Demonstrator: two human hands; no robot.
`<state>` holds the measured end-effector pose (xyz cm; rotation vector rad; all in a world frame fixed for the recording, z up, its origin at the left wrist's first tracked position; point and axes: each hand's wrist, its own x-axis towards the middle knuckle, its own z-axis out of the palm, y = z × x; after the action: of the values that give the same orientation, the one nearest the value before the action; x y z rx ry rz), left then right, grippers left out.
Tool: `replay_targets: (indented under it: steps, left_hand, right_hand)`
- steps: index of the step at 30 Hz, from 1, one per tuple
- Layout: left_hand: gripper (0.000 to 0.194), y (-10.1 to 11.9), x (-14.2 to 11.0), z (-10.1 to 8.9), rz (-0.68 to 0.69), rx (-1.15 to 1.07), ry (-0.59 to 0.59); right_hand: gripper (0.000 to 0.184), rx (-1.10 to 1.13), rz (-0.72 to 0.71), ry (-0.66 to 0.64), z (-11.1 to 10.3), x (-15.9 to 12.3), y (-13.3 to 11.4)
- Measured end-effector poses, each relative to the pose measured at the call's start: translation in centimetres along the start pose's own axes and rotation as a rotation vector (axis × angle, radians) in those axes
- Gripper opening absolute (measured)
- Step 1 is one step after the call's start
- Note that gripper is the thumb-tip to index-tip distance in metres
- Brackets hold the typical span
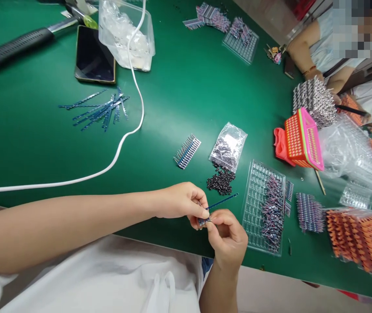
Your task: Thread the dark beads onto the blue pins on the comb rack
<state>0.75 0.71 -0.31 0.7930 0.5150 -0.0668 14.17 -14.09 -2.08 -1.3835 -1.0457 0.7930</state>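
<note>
My left hand [190, 206] is closed with thumb and fingers pinching a small circuit board piece [202, 221]. A thin blue strip [223, 201] sticks out from between the hands toward the upper right. My right hand [228, 234] meets it, thumb and forefinger pinched at the piece's right edge; the fingers hide much of it. Beyond the hands lie a small board panel with wire legs [187, 151], a pile of small black parts [221, 180] and a clear bag [228, 145] holding more. Right of my right hand sits a clear blister tray [254, 208] partly covered by wired boards [273, 213].
Snapped-off blue strips [102, 108], a phone [95, 54], a plastic box [146, 48] and a black-handled tool [19, 45] lie at left. A white cable [120, 148] crosses the table. Rightward are stacked orange parts [360, 239], a basket [298, 139] and a co-worker's arm [305, 48].
</note>
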Motion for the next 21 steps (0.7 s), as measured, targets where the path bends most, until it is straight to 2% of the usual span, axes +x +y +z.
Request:
replay_targets:
  steps: [5, 8, 13, 16, 21]
  left_hand:
    - [0.018, 0.2, -0.4, 0.2, 0.048, 0.085, 0.044]
    - [0.014, 0.4, -0.8, 0.5, 0.184, 0.25, 0.109]
    - [0.016, 0.5, -1.5, 0.7, 0.484, 0.731, 0.238]
    - [0.017, 0.1, -1.5, 0.5, 0.693, 0.93, 0.214]
    - [0.023, -0.4, -1.4, 0.7, 0.827, 1.112, 0.166]
  right_hand:
    - [0.018, -0.022, 0.001, 0.042, 0.1, 0.0, -0.2]
    - [0.012, 0.015, 0.047, 0.091, 0.0, 0.1, -0.2]
    - [0.009, 0.092, 0.229, 0.161, -0.2, 0.2, 0.0]
    - [0.012, 0.133, 0.31, 0.129, -0.1, 0.3, -0.1]
    - [0.016, 0.09, 0.391, 0.139, 0.6, 0.7, -0.6]
